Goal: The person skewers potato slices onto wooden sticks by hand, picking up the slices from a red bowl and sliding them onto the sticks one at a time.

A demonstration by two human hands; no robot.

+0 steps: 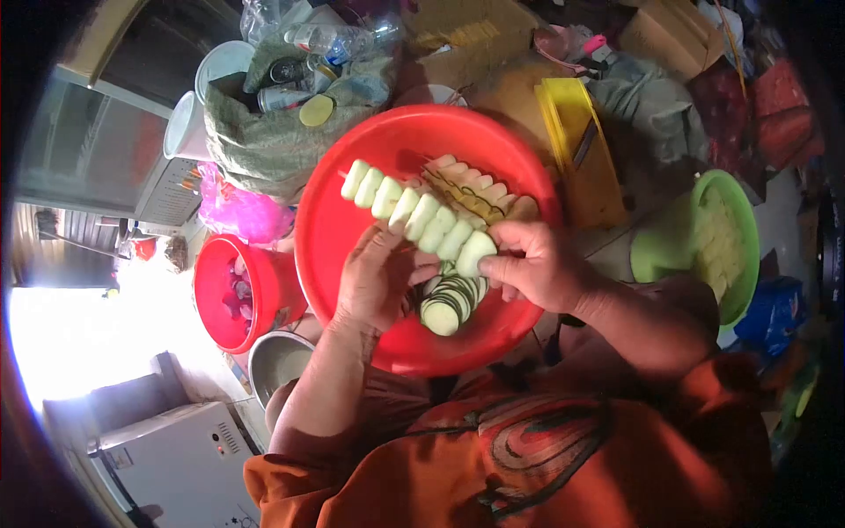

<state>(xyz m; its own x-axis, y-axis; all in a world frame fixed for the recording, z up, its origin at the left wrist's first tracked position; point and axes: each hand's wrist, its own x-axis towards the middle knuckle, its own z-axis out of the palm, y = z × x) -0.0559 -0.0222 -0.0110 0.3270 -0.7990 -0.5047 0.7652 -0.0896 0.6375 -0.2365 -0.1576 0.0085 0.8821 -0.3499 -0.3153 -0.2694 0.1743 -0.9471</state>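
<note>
A skewer of pale green slices [422, 214] runs slantwise above a large red basin [339, 255]. My left hand [380, 273] is closed round the skewer's underside near its middle. At the right end of the row, my right hand [537, 264] pinches the last round slice between thumb and fingers. Below the hands, a stack of round slices with dark green rims [449, 308] lies in the basin. Behind the held skewer, more skewered slices [475, 189] rest toward the basin's right side.
A woven sack [264, 145] with cans and bottles stands behind the basin. To the left are a red bucket [209, 295] and a metal bowl [260, 365]. A yellow container [594, 189] and a green basin [751, 255] stand to the right.
</note>
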